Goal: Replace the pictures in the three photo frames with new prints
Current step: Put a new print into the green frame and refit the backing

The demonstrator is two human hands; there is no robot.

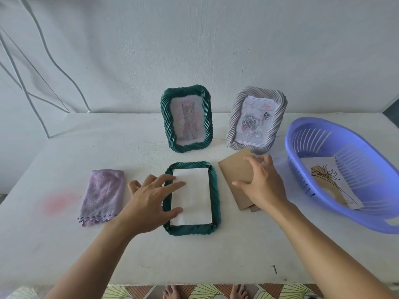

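A dark green ribbed frame (pixel 212 227) lies face down on the white table (pixel 194 262), with a white sheet (pixel 197 203) lying in its back. My left hand (pixel 149 196) rests flat on the frame's left side, its fingers spread onto the sheet. My right hand (pixel 260 185) hovers with curved fingers over a brown cardboard backing (pixel 234 172) just right of the frame; whether it touches the backing I cannot tell. Two frames stand at the back: a green frame (pixel 185 117) with a cat picture and a grey frame (pixel 257 119) with a rose drawing.
A purple folded cloth (pixel 102 195) lies left of the flat frame. At the right, a blue slotted plastic basket (pixel 367 208) holds a print with a line-drawn flower (pixel 330 180). A white wall stands close behind the table. Bare feet show below the table's front edge.
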